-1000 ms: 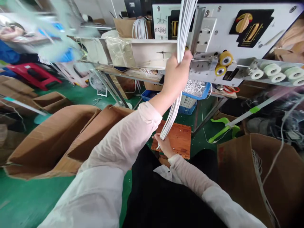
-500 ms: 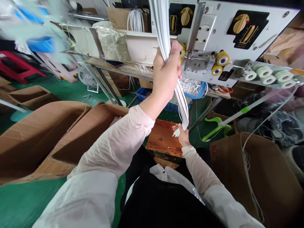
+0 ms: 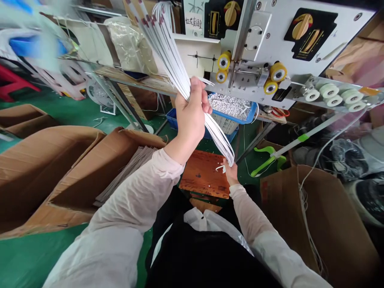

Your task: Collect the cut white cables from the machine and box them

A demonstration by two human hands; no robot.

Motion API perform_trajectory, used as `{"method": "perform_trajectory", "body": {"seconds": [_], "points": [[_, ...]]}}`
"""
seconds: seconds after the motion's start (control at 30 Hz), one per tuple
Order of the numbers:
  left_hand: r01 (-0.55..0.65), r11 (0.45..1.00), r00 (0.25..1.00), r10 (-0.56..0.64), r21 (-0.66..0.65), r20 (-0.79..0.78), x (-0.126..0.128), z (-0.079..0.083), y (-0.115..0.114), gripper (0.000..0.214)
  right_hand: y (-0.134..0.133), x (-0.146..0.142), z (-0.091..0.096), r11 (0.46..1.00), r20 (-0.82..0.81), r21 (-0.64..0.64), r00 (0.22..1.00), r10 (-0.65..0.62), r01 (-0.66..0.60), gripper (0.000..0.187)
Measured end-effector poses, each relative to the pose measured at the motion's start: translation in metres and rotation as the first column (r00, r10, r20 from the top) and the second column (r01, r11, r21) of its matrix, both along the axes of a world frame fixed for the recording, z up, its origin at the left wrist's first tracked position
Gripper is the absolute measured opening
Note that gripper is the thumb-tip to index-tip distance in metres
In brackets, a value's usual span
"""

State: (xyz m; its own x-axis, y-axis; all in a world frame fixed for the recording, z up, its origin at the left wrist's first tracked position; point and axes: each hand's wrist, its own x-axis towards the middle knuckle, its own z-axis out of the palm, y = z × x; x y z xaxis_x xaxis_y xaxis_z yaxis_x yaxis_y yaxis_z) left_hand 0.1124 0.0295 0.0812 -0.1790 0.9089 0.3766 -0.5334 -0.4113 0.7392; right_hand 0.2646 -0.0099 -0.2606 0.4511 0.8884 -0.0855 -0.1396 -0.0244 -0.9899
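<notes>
Left to right, placed off the wood-grain board [image 3: 204, 174]. Left of it: open cardboard carton [image 3: 54, 176], with a stack of flat grey strips [image 3: 129, 172] lying in it, material unclear. Above the board's left half: left hand [image 3: 190, 120], closed in a fist round the white flat cable bundle [image 3: 177, 68], fingers [image 3: 198, 90] wrapped over it, no gap showing. Bundle's long axis runs diagonally. Upper-left part fans out past the fist to ends with red marks [image 3: 147, 20]; lower-right part narrows and bows down to just above the board's right edge, meeting the right hand [image 3: 230, 173]. So left hand is nearer the middle of the bundle, right hand at its lower end. Right fingers [image 3: 225, 163] touch that end, but cannot tell if they are closed on it. Short white cable end [image 3: 220, 169] just beside them. Beyond the board: blue crate [image 3: 231, 130] holding white clippings [image 3: 229, 106], then wire machine panel [image 3: 270, 40] with yellow rollers [image 3: 277, 73]. Right of the board: second cardboard carton [image 3: 318, 224] with loose white wire [image 3: 304, 212] hanging in it.
</notes>
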Motion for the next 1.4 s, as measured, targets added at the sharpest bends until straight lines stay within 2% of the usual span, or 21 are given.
{"method": "perform_trajectory", "body": {"seconds": [0.1,0.23,0.37,0.5,0.63,0.77,1.03,1.2,1.4], "points": [[0.024,1.000,1.000,-0.024,0.017,0.005,0.003,0.000,-0.004,0.034,0.004,0.000,-0.002,0.998,-0.130,0.043,0.990,0.052,-0.047,0.047],[0.047,0.999,0.999,-0.047,0.008,-0.003,0.008,-0.004,-0.006,0.032,0.013,-0.003,0.001,0.991,-0.259,0.130,0.966,0.018,0.016,0.050],[0.065,0.998,0.998,-0.065,0.007,0.026,0.007,-0.007,-0.007,0.031,0.013,-0.002,0.000,0.983,-0.186,0.177,0.982,-0.011,0.045,0.054],[0.086,0.996,0.993,-0.089,0.036,0.083,0.001,-0.006,-0.009,0.032,0.005,0.008,-0.005,0.992,-0.039,0.117,0.999,-0.030,0.035,0.046],[0.053,0.998,0.995,-0.054,0.019,0.088,-0.010,-0.005,-0.013,0.031,0.001,0.016,-0.008,0.996,0.086,0.087,0.996,-0.002,-0.005,0.039],[-0.008,1.000,0.997,0.006,0.021,0.079,-0.027,-0.011,-0.021,0.027,0.002,0.014,-0.011,0.994,0.195,0.064,0.978,0.079,-0.093,0.033],[-0.149,0.978,0.986,0.158,-0.143,0.060,-0.065,-0.037,-0.025,0.032,0.002,0.013,-0.011,0.966,0.164,0.026,0.954,0.251,-0.258,0.030],[-0.154,0.978,0.981,0.168,-0.142,0.095,-0.078,-0.045,-0.028,0.034,0.002,0.010,-0.008,0.985,0.137,0.065,0.979,0.152,-0.162,0.041],[-0.169,0.976,0.980,0.182,-0.137,0.082,-0.091,-0.048,-0.030,0.033,-0.001,0.008,-0.006,0.991,0.145,0.070,0.984,0.104,-0.115,0.018]]}}
